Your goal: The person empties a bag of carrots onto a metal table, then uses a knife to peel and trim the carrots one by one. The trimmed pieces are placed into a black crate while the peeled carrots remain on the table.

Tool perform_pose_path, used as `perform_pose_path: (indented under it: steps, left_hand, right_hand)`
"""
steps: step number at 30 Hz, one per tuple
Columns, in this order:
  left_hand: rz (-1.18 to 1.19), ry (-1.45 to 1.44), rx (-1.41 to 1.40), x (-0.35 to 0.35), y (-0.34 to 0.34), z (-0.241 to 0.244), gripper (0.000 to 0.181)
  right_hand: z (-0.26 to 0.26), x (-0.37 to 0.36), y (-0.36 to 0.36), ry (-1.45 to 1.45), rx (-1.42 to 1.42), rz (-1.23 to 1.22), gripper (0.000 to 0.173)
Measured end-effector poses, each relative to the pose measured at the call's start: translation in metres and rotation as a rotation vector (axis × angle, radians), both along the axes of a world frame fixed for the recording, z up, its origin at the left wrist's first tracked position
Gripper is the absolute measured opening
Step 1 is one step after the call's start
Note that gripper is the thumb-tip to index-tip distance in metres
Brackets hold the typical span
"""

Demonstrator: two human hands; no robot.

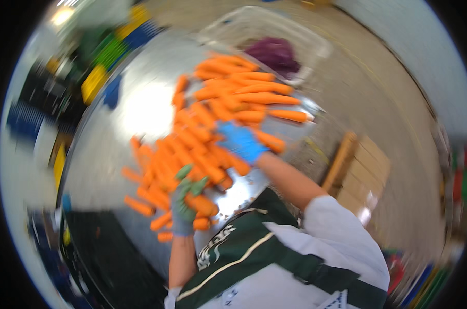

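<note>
A heap of orange carrots [187, 131] is spread over a shiny metal table [102, 162] in front of me. My left hand [184, 206], in a grey and green coated glove, is at the near end of the heap. Its fingers curl around a carrot [202, 204], whose blunt end points towards my body. My right hand [243, 143] wears a blue glove and lies on the carrots at the heap's right side. Motion blur and the carrots hide its fingertips, so whether it grips one is unclear.
Beyond the heap stands a whitish plastic tub [314, 42] with a purple bag-like thing [276, 54] inside. A black crate or bin [106, 255] adjoins the table at lower left. Cardboard boxes [363, 166] are on the floor to the right. Coloured crates [109, 52] stand beyond the table's left edge.
</note>
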State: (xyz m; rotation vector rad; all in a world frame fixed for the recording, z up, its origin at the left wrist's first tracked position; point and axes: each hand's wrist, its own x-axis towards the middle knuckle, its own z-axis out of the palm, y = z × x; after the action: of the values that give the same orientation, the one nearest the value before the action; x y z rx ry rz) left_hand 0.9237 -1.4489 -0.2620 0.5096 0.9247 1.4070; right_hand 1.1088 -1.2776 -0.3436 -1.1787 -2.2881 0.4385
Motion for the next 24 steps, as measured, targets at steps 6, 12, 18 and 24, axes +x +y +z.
perform_pose_path:
  steps: [6, 12, 18, 24]
  left_hand:
    - [-0.151, 0.121, 0.077, -0.016, -0.031, 0.005, 0.052]
    - [-0.192, 0.632, 0.035, 0.005, -0.026, 0.031, 0.053]
    - [-0.204, 0.453, 0.054, 0.010, 0.002, 0.059, 0.050]
    - [0.023, 0.507, 0.007, -0.009, -0.033, 0.041, 0.046]
  right_hand:
    - [0.008, -0.032, -0.004, 0.270, -0.151, -0.203, 0.018]
    - [0.109, 0.007, -0.076, 0.580, -0.222, 0.046, 0.032]
    - [0.142, 0.002, -0.116, 0.908, -1.129, 0.148, 0.034]
    - [0.125, 0.000, -0.112, 0.037, 0.054, 0.247, 0.061]
